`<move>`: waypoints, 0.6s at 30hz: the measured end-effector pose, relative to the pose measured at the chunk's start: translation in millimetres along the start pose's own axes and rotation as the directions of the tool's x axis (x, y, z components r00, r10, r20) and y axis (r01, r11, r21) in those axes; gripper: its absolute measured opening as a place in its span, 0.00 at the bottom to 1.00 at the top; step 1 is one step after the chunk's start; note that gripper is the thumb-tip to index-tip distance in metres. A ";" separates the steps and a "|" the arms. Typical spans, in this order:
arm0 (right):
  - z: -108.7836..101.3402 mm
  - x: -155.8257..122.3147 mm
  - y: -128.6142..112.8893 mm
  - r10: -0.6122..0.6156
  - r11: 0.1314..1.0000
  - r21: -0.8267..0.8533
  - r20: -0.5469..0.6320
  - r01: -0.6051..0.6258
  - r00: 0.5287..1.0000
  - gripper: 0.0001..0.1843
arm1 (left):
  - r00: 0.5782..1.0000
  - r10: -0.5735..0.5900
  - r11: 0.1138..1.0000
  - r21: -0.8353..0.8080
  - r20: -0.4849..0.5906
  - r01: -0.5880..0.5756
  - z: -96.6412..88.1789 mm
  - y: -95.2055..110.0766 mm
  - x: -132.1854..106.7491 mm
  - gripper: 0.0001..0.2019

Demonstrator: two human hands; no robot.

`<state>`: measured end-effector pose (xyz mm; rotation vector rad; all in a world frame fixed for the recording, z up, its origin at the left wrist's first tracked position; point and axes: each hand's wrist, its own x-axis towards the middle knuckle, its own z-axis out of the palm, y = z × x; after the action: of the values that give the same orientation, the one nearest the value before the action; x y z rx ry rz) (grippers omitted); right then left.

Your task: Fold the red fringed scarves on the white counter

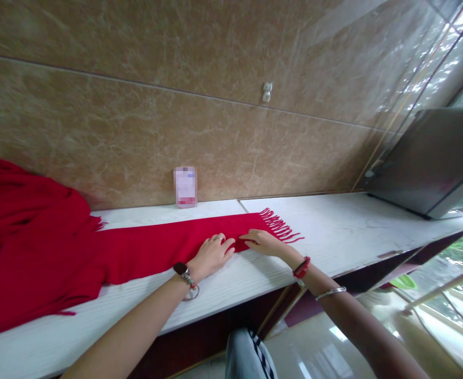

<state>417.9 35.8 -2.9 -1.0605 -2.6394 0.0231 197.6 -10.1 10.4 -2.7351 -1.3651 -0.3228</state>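
A red scarf [148,250] with a fringed end [281,226] lies lengthwise along the white countertop, its strip smooth and narrow. My left hand [213,257] rests palm down on the scarf near its front edge, fingers apart and holding nothing. It wears a ring, with a dark watch and bracelets at the wrist. Close by on the right, my right hand [263,243] touches the scarf just short of the fringe, fingers stretched out toward the left hand. Its undersides are hidden. At the left, the strip runs into a large bunched heap of red cloth [26,237].
A blurred-out pink card or box [185,187] leans on the brown tiled wall [136,131] behind the counter [318,221]. A small white hook [267,91] is on the wall. A grey appliance [432,158] stands at the right end. Open shelving lies below the front edge.
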 end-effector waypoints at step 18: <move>2.7 19.0 5.6 0.107 0.991 -0.084 0.082 -0.100 0.991 0.20 | 0.918 -0.274 0.955 -0.030 0.288 0.295 -3.8 -9.6 0.7 0.26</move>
<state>408.0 53.1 -1.1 -1.2491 -2.6789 -0.0148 189.7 -4.3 13.9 -2.7172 -1.8666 0.0070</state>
